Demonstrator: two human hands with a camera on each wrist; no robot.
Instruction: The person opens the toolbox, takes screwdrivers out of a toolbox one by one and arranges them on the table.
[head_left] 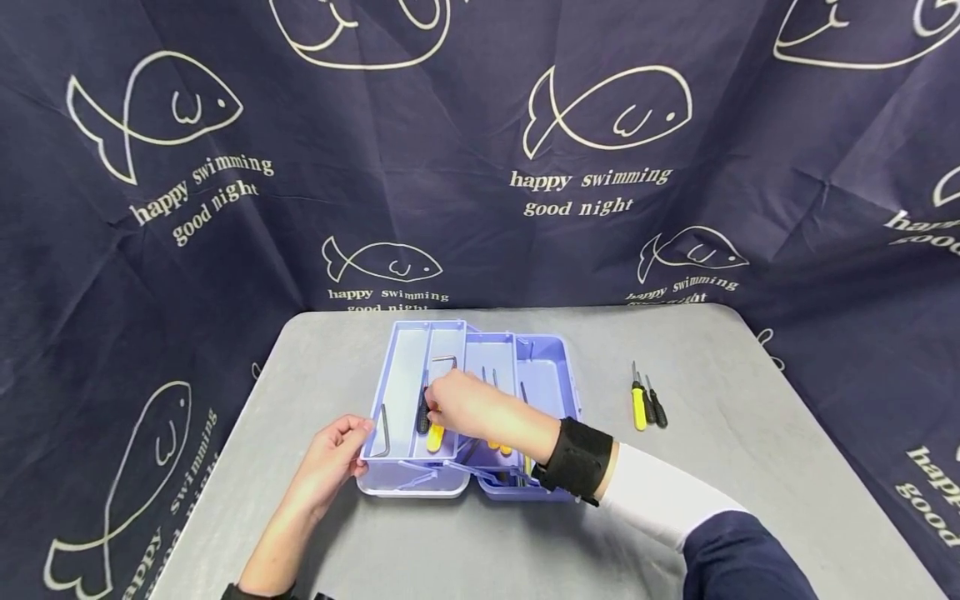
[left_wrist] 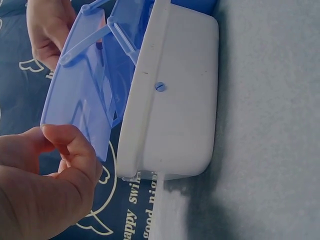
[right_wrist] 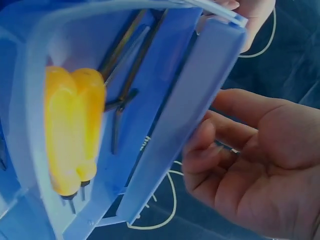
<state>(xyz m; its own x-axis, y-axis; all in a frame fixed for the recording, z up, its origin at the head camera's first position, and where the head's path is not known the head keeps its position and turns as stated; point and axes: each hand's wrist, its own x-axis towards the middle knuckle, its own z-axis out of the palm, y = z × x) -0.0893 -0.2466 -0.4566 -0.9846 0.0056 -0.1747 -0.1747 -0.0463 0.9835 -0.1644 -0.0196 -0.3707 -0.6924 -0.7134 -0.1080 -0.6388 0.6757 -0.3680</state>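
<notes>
A lilac toolbox (head_left: 551,379) stands with its stepped trays folded out. My left hand (head_left: 333,454) pinches the near left corner of the upper tray (head_left: 408,350), thumb on its rim in the left wrist view. Inside that tray lie a black-handled screwdriver (head_left: 423,412), a yellow-handled screwdriver (head_left: 435,438) and two hex keys, one (head_left: 386,429) along the left side. My right hand (head_left: 468,404) reaches into the tray with curled fingers beside the black and yellow handles. The tray wall (right_wrist: 185,115) hides its fingertips in the right wrist view, so whether they hold a handle is unclear.
Yellow-handled screwdrivers (right_wrist: 62,135) lie in the middle tray under my right forearm. Right of the toolbox, a yellow-handled screwdriver (head_left: 639,408) and two black-handled ones (head_left: 658,412) lie on the grey table (head_left: 720,375). A dark blue fish-print cloth (head_left: 480,208) hangs behind.
</notes>
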